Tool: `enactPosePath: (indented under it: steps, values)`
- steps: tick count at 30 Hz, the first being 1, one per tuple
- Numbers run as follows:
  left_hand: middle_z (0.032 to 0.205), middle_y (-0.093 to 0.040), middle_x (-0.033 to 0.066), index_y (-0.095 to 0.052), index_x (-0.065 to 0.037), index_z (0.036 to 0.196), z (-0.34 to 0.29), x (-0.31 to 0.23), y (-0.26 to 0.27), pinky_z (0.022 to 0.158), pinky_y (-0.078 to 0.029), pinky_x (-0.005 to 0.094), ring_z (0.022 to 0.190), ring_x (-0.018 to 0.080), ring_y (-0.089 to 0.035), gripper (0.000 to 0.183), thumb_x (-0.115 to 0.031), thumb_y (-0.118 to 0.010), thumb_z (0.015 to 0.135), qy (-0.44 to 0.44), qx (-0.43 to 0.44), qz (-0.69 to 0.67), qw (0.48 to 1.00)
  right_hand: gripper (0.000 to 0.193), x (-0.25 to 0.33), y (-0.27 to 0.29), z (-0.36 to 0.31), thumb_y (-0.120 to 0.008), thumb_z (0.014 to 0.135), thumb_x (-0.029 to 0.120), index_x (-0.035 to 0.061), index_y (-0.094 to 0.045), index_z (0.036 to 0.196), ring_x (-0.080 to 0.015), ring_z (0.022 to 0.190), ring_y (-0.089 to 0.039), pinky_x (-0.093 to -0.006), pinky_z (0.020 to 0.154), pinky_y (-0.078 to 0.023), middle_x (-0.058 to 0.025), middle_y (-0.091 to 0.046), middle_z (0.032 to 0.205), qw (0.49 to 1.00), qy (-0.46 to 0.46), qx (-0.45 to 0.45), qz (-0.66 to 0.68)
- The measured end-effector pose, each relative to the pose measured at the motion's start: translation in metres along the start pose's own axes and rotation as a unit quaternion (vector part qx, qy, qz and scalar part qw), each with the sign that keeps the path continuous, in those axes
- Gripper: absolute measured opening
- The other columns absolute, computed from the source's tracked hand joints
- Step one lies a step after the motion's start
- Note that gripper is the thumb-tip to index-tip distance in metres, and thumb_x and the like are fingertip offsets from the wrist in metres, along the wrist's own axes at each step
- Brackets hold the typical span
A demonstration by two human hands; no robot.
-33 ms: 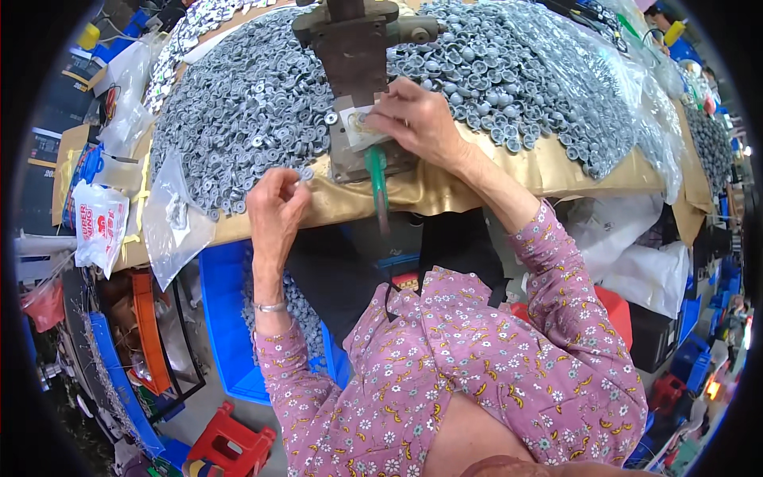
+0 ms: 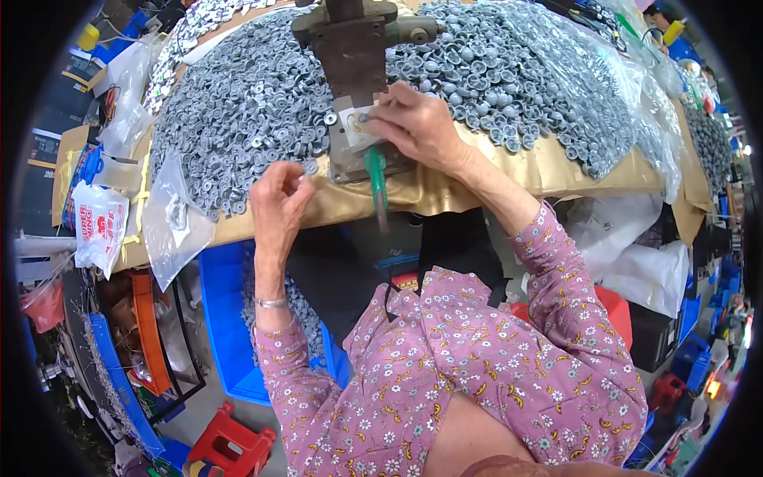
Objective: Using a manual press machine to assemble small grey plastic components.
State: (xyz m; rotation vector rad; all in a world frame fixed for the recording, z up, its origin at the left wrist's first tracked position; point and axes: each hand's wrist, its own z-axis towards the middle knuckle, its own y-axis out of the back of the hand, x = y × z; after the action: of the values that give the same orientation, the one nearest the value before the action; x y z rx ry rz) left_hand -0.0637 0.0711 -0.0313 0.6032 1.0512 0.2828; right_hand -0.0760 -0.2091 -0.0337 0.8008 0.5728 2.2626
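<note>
My left hand (image 2: pixel 280 203) is at the table's front edge, thumb and fingertips drawn together. At its fingertips is a small grey round plastic piece (image 2: pixel 310 166). My right hand (image 2: pixel 423 127) reaches over a pale metal plate (image 2: pixel 354 135) on the base of a dark hand press (image 2: pixel 350 60). Its fingers are pinched close to a small grey part (image 2: pixel 363 118) on that plate; whether they grip anything is hidden. A green-coated handle (image 2: pixel 375 163) sticks out below the plate, toward me.
Flat grey round pieces (image 2: pixel 238 111) are heaped left of the press. Grey cup-shaped pieces (image 2: pixel 497 79) lie to its right, beside clear plastic sheeting (image 2: pixel 588 71). Under the table a blue bin (image 2: pixel 226 334) holds grey parts. A red stool (image 2: pixel 230 441) stands at lower left.
My left hand has shifted slightly up, the grey round piece moving a little up and right at its fingertips. My right hand has lowered very slightly, still at the plate.
</note>
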Motion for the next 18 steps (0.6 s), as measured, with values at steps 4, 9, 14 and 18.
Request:
enactPosePath:
  steps: [4,9,14,18]
  values:
    - [0.069,-0.066,0.0073,-0.069,0.003,0.090,0.035,-0.012,-0.026,0.056,-0.049,0.0281,0.059,0.0122,-0.060,0.013,-0.005,-0.073,0.080,-0.013,0.010,-0.061,0.998,0.020,0.006,0.001,-0.001,-0.077,0.088,0.019,0.0050,-0.075,0.102,-0.0269,0.085,-0.071,-0.0363,0.069,-0.058,-0.0072,-0.064,0.099,0.996,0.049,0.012,-0.070]
    - [0.071,-0.065,-0.0017,-0.070,0.002,0.090,0.065,-0.029,-0.043,0.057,-0.042,0.0199,0.063,0.0021,-0.054,0.006,-0.002,-0.071,0.087,-0.030,0.045,-0.125,0.991,0.020,0.008,-0.002,-0.006,-0.076,0.090,0.018,0.0045,-0.073,0.104,-0.0279,0.085,-0.071,-0.0379,0.071,-0.058,-0.0079,-0.063,0.104,0.999,0.023,-0.001,-0.037]
    - [0.066,-0.061,-0.0013,-0.069,0.004,0.083,0.079,-0.031,-0.045,0.054,-0.040,0.0234,0.060,0.0036,-0.051,0.010,-0.006,-0.074,0.083,-0.043,0.103,-0.098,0.989,0.020,0.009,0.000,-0.008,-0.075,0.091,0.020,0.0048,-0.073,0.104,-0.0288,0.085,-0.071,-0.0387,0.072,-0.058,-0.0074,-0.062,0.107,1.000,0.008,-0.010,-0.028]
    - [0.065,-0.060,-0.0006,-0.069,0.004,0.081,0.086,-0.030,-0.038,0.054,-0.040,0.0249,0.060,0.0048,-0.051,0.012,-0.007,-0.075,0.083,-0.048,0.121,-0.073,0.989,0.017,-0.004,-0.005,-0.005,-0.073,0.092,0.017,0.0051,-0.073,0.105,-0.0270,0.084,-0.071,-0.0367,0.072,-0.058,-0.0090,-0.063,0.105,1.000,0.007,-0.007,-0.002]
